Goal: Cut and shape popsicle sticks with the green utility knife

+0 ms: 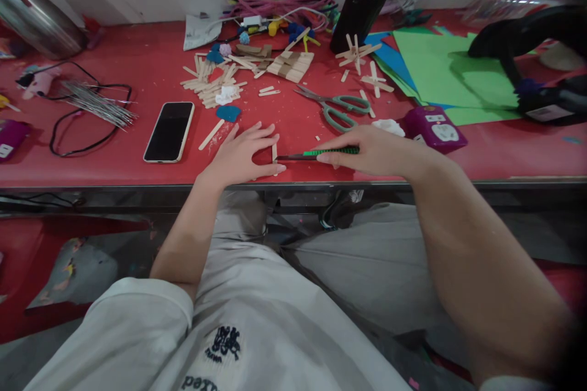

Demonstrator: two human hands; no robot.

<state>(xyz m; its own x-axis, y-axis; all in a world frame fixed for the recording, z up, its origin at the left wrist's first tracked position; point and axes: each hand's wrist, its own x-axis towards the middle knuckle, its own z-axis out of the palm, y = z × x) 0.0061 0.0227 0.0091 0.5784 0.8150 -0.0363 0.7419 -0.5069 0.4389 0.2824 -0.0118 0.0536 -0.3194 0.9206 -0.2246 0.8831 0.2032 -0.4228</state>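
My left hand (241, 156) lies near the front edge of the red table, pinning a short wooden craft stick (274, 150) between thumb and forefinger. In my right hand (378, 148) is a craft knife with a green handle (316, 152), held level and pointing left. Its dark blade meets the stick near the thumb of my left hand. Behind the knife rest grey-green scissors (342, 109), partly opened. Another craft stick (211, 134) and a blue blob (228, 113) are close to my left fingers.
A phone (169, 132) lies left of my hands. Loose craft sticks (213, 82) are heaped behind, with joined sticks (355, 55) near a black bottle (367, 3). Green paper sheets (454, 67) and a purple box (433, 128) are to the right. Metal wires (98, 104) lie far left.
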